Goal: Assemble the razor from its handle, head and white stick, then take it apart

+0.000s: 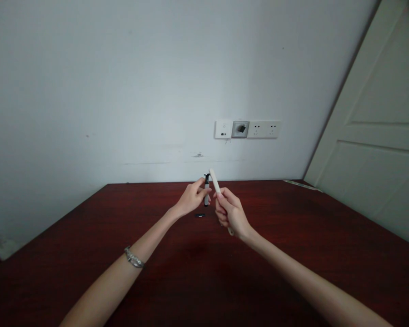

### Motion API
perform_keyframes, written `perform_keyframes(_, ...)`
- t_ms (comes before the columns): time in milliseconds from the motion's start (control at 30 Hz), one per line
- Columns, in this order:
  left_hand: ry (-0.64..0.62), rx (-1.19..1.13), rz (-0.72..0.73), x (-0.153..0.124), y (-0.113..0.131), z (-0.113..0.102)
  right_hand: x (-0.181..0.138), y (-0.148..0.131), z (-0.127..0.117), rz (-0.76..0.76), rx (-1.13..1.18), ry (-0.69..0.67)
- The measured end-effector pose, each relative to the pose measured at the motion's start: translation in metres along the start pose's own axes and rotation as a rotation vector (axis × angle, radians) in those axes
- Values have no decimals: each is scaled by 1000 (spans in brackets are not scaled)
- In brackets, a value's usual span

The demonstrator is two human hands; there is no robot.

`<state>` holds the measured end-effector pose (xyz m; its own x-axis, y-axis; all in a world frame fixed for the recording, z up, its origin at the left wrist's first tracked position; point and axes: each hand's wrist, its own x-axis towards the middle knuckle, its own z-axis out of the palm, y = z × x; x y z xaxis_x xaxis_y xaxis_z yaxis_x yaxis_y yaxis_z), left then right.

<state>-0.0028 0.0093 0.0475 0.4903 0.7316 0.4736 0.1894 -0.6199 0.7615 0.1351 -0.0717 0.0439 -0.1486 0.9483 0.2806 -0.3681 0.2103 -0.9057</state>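
Observation:
My left hand [192,198] is closed in a pinch on a thin upright piece with a black top [206,185], held above the dark red table [293,254]. My right hand [230,211] is wrapped round a slim white pen-like barrel [215,180] that slants up to the left, its lower end showing below the palm. The two pieces nearly touch at their upper ends. A small black part [200,215] lies on the table just under the hands. A silver bracelet [133,258] sits on my left wrist.
A white wall stands behind the table with a row of sockets and switches [247,129]. A pale door [378,136] leans along the right side. A thin light strip [301,184] lies at the table's far right corner.

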Motion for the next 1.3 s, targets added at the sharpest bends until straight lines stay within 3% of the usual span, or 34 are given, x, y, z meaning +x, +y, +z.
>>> perform_keyframes(200,4,-15,-35,0,-4,-1,-12,11,0,93,27,-6)
perform_keyframes(400,14,7,-9,0,0,0,-3,3,4,27,52,0)
perform_keyframes(633,14,-37,-31,1,-5,-2,-9,17,5,63,56,4)
perform_keyframes(833,14,-38,-21,1,-1,-1,-2,9,5,-28,61,29)
perform_keyframes(1067,-3,-76,-37,2,-1,-4,-9,22,5,61,65,50)
perform_keyframes(1300,1,-37,-15,0,0,-2,0,12,7,-10,87,38)
